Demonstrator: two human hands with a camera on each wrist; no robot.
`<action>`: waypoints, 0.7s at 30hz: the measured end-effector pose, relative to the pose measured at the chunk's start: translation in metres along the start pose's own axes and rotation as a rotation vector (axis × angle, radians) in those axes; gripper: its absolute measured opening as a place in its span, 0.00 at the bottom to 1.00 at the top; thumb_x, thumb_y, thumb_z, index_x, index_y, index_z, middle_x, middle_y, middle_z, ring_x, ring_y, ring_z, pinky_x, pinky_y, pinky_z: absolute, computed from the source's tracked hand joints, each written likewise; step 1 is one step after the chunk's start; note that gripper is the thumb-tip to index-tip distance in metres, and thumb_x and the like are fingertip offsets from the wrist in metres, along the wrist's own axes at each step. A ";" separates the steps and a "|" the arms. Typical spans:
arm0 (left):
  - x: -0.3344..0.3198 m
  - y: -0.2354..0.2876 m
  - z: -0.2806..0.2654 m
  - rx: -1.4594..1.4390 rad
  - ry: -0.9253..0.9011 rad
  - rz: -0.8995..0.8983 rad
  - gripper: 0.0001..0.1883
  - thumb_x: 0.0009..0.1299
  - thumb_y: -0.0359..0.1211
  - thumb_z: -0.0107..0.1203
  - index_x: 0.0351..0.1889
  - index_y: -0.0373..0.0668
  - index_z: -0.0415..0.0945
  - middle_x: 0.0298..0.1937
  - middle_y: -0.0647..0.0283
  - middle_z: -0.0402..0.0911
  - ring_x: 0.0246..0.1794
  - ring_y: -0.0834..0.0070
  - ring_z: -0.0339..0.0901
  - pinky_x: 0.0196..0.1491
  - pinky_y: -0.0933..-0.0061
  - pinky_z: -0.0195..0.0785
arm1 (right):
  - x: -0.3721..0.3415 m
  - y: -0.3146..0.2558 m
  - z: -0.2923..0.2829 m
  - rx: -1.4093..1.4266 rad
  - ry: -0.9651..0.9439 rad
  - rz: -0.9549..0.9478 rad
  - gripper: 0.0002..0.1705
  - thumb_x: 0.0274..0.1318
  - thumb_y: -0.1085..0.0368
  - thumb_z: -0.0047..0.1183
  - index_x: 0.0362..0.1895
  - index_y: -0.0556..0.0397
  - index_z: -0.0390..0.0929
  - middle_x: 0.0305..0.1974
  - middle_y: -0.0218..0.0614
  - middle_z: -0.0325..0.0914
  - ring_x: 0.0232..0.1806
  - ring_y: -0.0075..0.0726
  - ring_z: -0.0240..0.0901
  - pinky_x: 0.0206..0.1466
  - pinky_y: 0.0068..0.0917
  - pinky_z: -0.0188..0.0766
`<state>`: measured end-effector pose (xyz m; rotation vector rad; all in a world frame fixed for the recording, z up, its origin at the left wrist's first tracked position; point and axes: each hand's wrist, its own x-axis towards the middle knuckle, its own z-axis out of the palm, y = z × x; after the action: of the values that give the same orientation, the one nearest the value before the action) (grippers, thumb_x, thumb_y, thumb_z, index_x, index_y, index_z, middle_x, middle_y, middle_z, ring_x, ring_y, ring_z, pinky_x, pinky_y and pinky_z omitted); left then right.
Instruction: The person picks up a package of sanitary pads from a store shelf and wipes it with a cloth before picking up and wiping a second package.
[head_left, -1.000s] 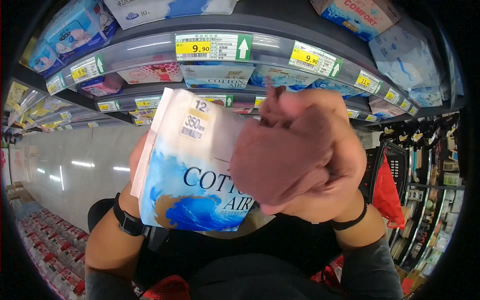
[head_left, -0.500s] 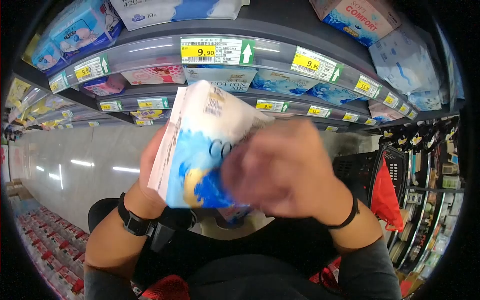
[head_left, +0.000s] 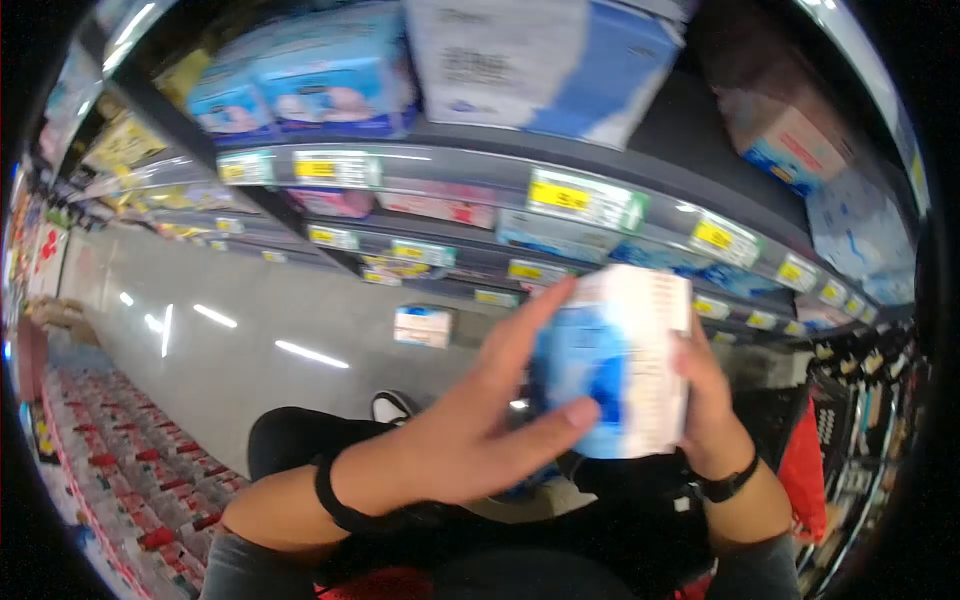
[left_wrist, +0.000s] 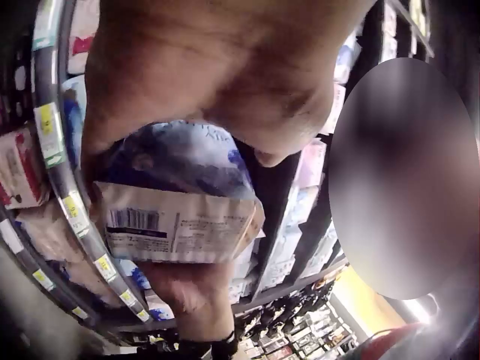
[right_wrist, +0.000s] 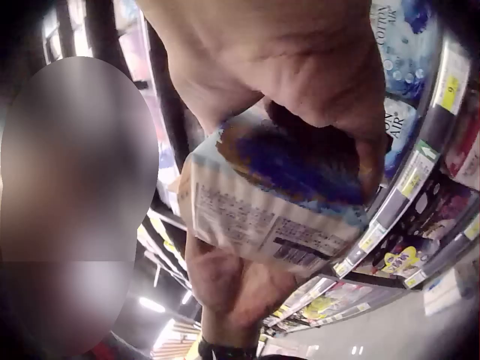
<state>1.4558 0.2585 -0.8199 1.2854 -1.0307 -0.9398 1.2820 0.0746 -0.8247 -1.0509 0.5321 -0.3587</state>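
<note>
Between my two hands is a blue-and-white pack of sanitary pads, blurred in the head view and turned so its pale printed end faces right. My left hand grips its left side, thumb lying across the front. At the other end my right hand holds it, fingers on the pale edge. The left wrist view shows the pack's barcoded end between both hands. In the right wrist view, my right hand spans the top and small print covers the pack's side.
Shelves of similar packs with a price rail curve across the front. A small white-and-blue pack lies on the grey floor. Rows of red-and-white goods stand at the left, and a red bag hangs at the right.
The brown cloth that my right hand held against the pack no longer shows. The pack has turned and moved right, now held by both hands. The head view has swung left.
</note>
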 end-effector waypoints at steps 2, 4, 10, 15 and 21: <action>-0.010 0.025 -0.007 0.486 0.063 0.025 0.54 0.75 0.49 0.64 0.86 0.34 0.40 0.84 0.42 0.51 0.87 0.42 0.43 0.84 0.45 0.39 | 0.000 0.001 -0.030 -0.004 -0.053 0.037 0.40 0.71 0.48 0.50 0.77 0.60 0.63 0.67 0.54 0.76 0.65 0.51 0.79 0.70 0.46 0.77; -0.019 0.037 -0.009 0.469 0.130 0.317 0.38 0.71 0.47 0.69 0.73 0.38 0.68 0.71 0.44 0.67 0.74 0.44 0.62 0.76 0.46 0.53 | 0.003 0.009 -0.054 0.162 -0.042 0.082 0.40 0.74 0.44 0.41 0.75 0.63 0.68 0.66 0.58 0.78 0.64 0.56 0.80 0.70 0.49 0.77; -0.035 0.024 0.010 0.082 -0.019 0.618 0.23 0.68 0.54 0.70 0.49 0.48 0.84 0.54 0.59 0.77 0.53 0.57 0.74 0.58 0.55 0.63 | 0.007 0.007 -0.031 0.169 -0.045 0.130 0.40 0.75 0.42 0.39 0.73 0.62 0.70 0.64 0.57 0.80 0.64 0.59 0.80 0.71 0.52 0.76; -0.029 0.037 0.003 0.182 0.103 0.979 0.22 0.75 0.60 0.62 0.40 0.52 0.82 0.46 0.65 0.80 0.43 0.64 0.76 0.47 0.56 0.67 | 0.011 0.008 0.013 0.234 0.128 0.127 0.31 0.79 0.48 0.38 0.63 0.62 0.78 0.55 0.50 0.86 0.54 0.49 0.85 0.59 0.45 0.85; -0.035 0.020 -0.019 0.414 0.013 0.636 0.25 0.71 0.53 0.69 0.54 0.46 0.79 0.59 0.55 0.75 0.59 0.55 0.72 0.64 0.53 0.63 | 0.015 0.018 -0.008 0.143 0.012 0.099 0.41 0.74 0.40 0.44 0.77 0.58 0.66 0.67 0.52 0.78 0.65 0.53 0.80 0.69 0.48 0.78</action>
<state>1.4638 0.2992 -0.8030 1.1671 -1.5541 -0.2366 1.2902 0.0696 -0.8470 -0.8816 0.5590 -0.3110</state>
